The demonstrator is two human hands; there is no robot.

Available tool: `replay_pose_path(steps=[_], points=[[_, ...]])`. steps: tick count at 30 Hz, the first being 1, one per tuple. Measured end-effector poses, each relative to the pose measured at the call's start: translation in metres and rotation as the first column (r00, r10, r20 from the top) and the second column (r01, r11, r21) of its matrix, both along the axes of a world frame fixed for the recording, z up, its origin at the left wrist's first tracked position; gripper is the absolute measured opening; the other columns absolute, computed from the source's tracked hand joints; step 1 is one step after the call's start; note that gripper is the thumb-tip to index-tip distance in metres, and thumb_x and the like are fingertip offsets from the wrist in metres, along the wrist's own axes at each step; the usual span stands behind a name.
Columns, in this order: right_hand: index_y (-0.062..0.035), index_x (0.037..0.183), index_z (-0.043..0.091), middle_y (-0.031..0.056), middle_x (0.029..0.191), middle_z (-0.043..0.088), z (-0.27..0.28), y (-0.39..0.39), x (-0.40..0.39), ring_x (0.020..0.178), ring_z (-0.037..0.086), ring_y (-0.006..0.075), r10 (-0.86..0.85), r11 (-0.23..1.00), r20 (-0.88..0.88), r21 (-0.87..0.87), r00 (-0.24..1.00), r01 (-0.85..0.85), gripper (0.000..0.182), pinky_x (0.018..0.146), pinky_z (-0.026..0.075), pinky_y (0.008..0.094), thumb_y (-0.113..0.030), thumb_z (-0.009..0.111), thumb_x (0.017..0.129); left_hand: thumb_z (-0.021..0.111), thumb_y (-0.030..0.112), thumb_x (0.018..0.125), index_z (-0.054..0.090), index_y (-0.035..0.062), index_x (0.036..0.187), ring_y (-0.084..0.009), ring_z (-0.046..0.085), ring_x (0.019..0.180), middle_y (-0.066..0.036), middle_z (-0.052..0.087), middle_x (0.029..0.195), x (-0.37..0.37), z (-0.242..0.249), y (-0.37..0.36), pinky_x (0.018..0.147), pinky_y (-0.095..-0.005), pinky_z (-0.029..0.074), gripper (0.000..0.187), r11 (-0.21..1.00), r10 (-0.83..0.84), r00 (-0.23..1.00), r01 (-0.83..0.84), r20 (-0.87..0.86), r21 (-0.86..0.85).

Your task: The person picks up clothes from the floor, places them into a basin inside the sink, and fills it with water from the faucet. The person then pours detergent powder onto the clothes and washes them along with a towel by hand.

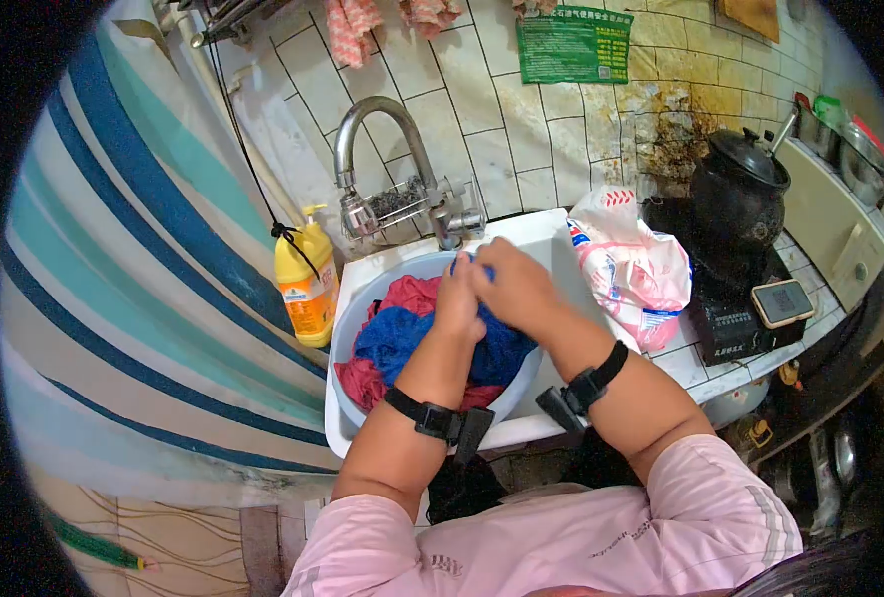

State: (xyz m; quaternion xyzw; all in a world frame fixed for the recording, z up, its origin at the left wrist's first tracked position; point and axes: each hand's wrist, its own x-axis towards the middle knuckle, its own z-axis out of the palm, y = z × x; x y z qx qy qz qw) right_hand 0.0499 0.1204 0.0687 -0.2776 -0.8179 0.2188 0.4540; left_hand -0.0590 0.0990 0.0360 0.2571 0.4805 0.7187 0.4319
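Note:
My left hand [458, 306] and my right hand [512, 284] are pressed together over a pale blue basin [518, 383]. Both are closed on a blue cloth [394, 343]; a small bit of it shows between the fingers, and the rest sags into the basin. Around and beneath the blue cloth lie dark pink cloths [412, 295]. The basin stands in a white sink [553, 261], below a curved metal faucet [412, 117]. I cannot see water coming from the spout. My fingertips are partly hidden behind the backs of my hands.
A yellow pump bottle [306, 284] stands left of the sink, beside a striped curtain [163, 229]. On the right are a white and pink plastic bag [633, 274], a black pot [746, 194] and a phone [782, 303] lying on a black box [736, 338].

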Motion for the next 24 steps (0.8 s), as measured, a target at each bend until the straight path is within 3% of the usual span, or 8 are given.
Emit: replay_pose_path(steps=[2,6,11,14,16,18,20,24], points=[[-0.0053,0.087,0.060,0.0203,0.098,0.059,0.003,-0.002,0.000,0.088,0.056,0.0418,0.112,0.991,0.017,0.070,0.994,-0.113,0.030,0.074,0.045,0.0461,-0.033,0.050,0.087,0.043,0.037,0.095,0.051,0.0036,0.116,-0.0259,0.058,0.097,-0.015,0.057,0.108,-0.001,-0.002,-0.002,0.083,-0.0424,0.048,0.040,0.998,-0.055,0.993,0.053,0.109,0.028],[-0.0065,0.089,0.060,0.0204,0.094,0.062,-0.013,0.036,-0.011,0.088,0.059,0.0412,-0.051,0.973,0.060,-0.220,0.997,0.063,0.027,0.077,0.047,0.0476,-0.031,0.051,0.086,0.050,0.029,0.093,0.057,0.0054,0.107,-0.0248,0.063,0.092,-0.011,0.064,0.105,0.003,0.005,-0.001,0.081,-0.0389,0.051,0.029,0.987,-0.147,0.963,0.157,0.227,-0.026],[-0.0033,0.086,0.059,0.0205,0.084,0.063,-0.028,0.061,-0.008,0.083,0.061,0.0364,-0.001,0.949,-0.183,-0.311,0.983,-0.057,0.022,0.073,0.047,0.0417,-0.025,0.058,0.083,0.059,0.024,0.088,0.056,0.0017,0.105,-0.0241,0.064,0.076,-0.011,0.062,0.089,0.016,0.029,-0.012,0.071,-0.0409,0.054,0.028,0.988,-0.156,0.971,0.151,0.180,0.040],[-0.0006,0.095,0.060,0.0152,0.082,0.064,-0.026,0.061,0.000,0.082,0.062,0.0262,0.077,0.881,-0.281,-0.431,0.957,-0.197,0.029,0.071,0.049,0.0367,-0.024,0.064,0.078,0.062,0.022,0.086,0.056,0.0045,0.089,-0.0231,0.063,0.070,-0.007,0.061,0.080,-0.013,0.028,-0.006,0.067,-0.0420,0.055,0.019,0.986,0.057,0.965,-0.095,0.257,0.138],[0.0016,0.104,0.059,0.0166,0.089,0.064,-0.012,0.049,0.007,0.089,0.062,0.0262,0.136,0.510,-0.413,-0.750,0.900,-0.421,0.040,0.073,0.051,0.0373,-0.025,0.066,0.075,0.061,0.022,0.086,0.056,0.0039,0.089,-0.0238,0.063,0.071,-0.007,0.061,0.082,-0.025,0.030,-0.004,0.068,-0.0425,0.055,0.019,0.964,0.080,0.938,-0.159,0.339,0.214],[-0.0006,0.114,0.055,0.0107,0.096,0.062,-0.004,0.044,0.012,0.084,0.061,0.0189,0.153,0.438,-0.367,-0.807,0.917,-0.396,0.045,0.074,0.052,0.0349,-0.019,0.067,0.075,0.060,0.022,0.086,0.057,0.0041,0.088,-0.0247,0.063,0.072,-0.007,0.062,0.083,-0.036,0.035,-0.006,0.069,-0.0426,0.055,0.018,0.962,0.088,0.931,-0.172,0.353,0.213],[-0.0015,0.121,0.052,0.0120,0.098,0.062,0.002,0.047,0.012,0.084,0.062,0.0202,0.466,0.063,-0.336,-0.910,0.818,-0.410,0.051,0.074,0.052,0.0354,-0.018,0.066,0.076,0.059,0.022,0.085,0.059,0.0042,0.087,-0.0256,0.064,0.073,-0.008,0.063,0.084,-0.039,0.041,-0.013,0.071,-0.0427,0.054,0.018,0.959,0.096,0.925,-0.185,0.367,0.216],[-0.0022,0.117,0.054,0.0122,0.096,0.062,0.003,0.037,0.012,0.082,0.063,0.0208,0.378,-0.032,-0.376,-0.919,0.846,-0.394,0.045,0.075,0.053,0.0368,-0.018,0.066,0.077,0.057,0.021,0.084,0.063,0.0042,0.085,-0.0285,0.064,0.079,-0.012,0.066,0.086,-0.039,0.051,-0.024,0.076,-0.0448,0.053,0.018,0.957,0.047,0.915,-0.156,0.400,0.244]])
